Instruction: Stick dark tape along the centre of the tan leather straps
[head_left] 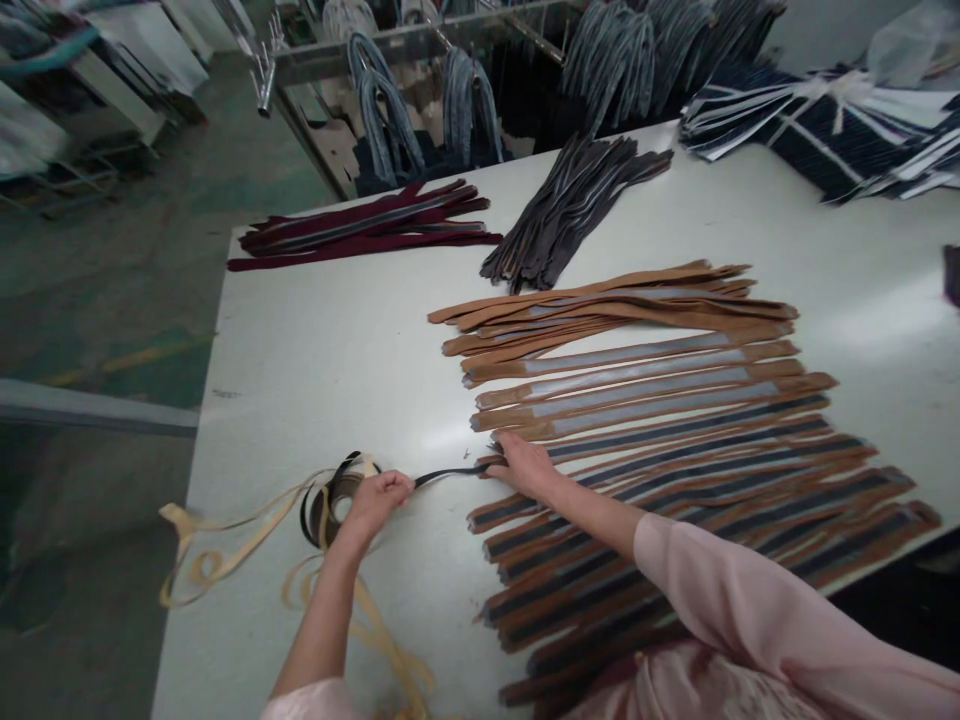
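Note:
My left hand is closed around a roll of dark tape near the table's left front. A dark strip of that tape runs from the roll to my right hand. My right hand presses its fingers down on the left end of a brown leather strip, holding the tape end there. Several brown strips lie side by side across the white table; the nearer ones carry a dark band, the farther ones a grey band.
Loose tan backing ribbon curls over the table's left front edge. A maroon strip pile and a dark grey strip pile lie at the back. Navy and white bundles sit far right. A metal rack stands behind.

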